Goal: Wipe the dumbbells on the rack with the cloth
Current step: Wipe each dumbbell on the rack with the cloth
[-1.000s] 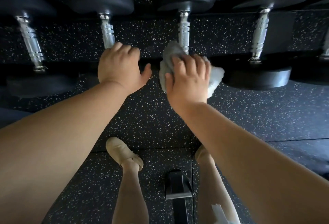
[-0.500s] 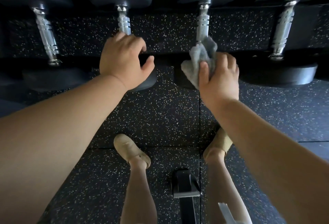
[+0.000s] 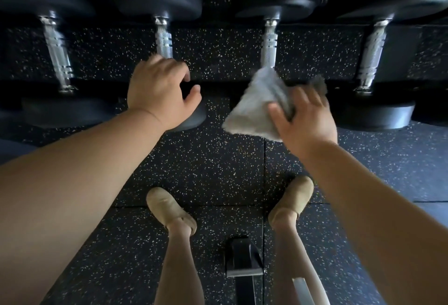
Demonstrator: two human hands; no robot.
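Speckled black rubber floor, four black round-headed dumbbells with knurled chrome handles racked in a row, left hand curled over one near head, crumpled grey cloth gripped by right hand at the third dumbbell's near end

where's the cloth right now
In the head view the grey cloth is right of centre, held by the right hand over the near end of the third dumbbell from the left, just below its handle.

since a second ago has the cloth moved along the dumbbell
Yes. The cloth, held by the right hand, has slid to the right across the near end of the dumbbell, judged against the handle above it.
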